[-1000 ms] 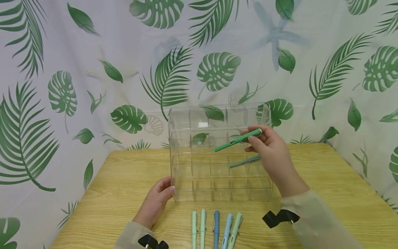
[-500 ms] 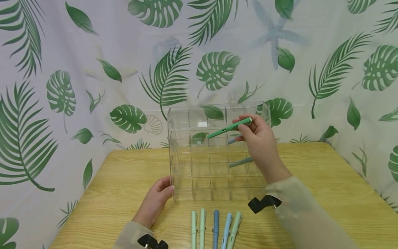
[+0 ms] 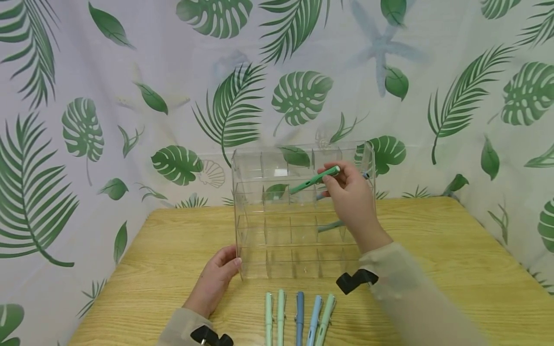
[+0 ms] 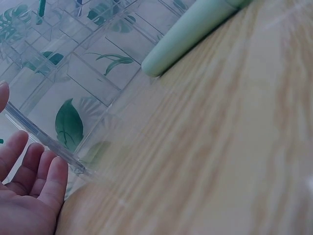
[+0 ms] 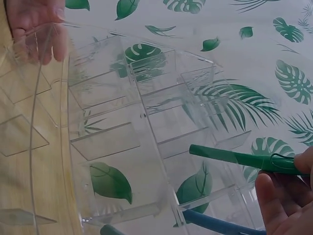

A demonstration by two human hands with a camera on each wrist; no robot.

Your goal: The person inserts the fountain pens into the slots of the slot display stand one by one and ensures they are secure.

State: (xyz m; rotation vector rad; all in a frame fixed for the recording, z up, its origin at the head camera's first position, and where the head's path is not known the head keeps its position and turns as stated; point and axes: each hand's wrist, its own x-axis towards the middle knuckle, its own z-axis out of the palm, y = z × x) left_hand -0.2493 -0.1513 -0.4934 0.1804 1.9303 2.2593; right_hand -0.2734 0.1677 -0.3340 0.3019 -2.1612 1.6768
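Note:
A clear plastic rack with rows of small compartments (image 3: 236, 216) stands upright on the table. My left hand (image 3: 214, 276) holds its left side edge low down, thumb in front and fingers behind. My right hand (image 3: 352, 206) pinches a green pen (image 3: 308, 183) near its capped end, before the upper rows. In the right wrist view that green pen (image 5: 227, 157) points its free end at the compartments, apart from the bottom of any that I can make out. A blue pen (image 5: 220, 223) lies in the rack below it. A teal pen (image 3: 330, 226) lies lower, partly hidden by my right hand.
Several pens, pale green, dark blue (image 3: 299, 312) and light blue (image 3: 315, 317), lie side by side on the wooden table (image 3: 173, 250) in front of the rack. A leaf-patterned cloth (image 3: 164, 115) hangs behind the table.
My right hand has moved left and slightly up with the green pen, coming in front of the rack's upper rows. My left hand stays at the rack's side.

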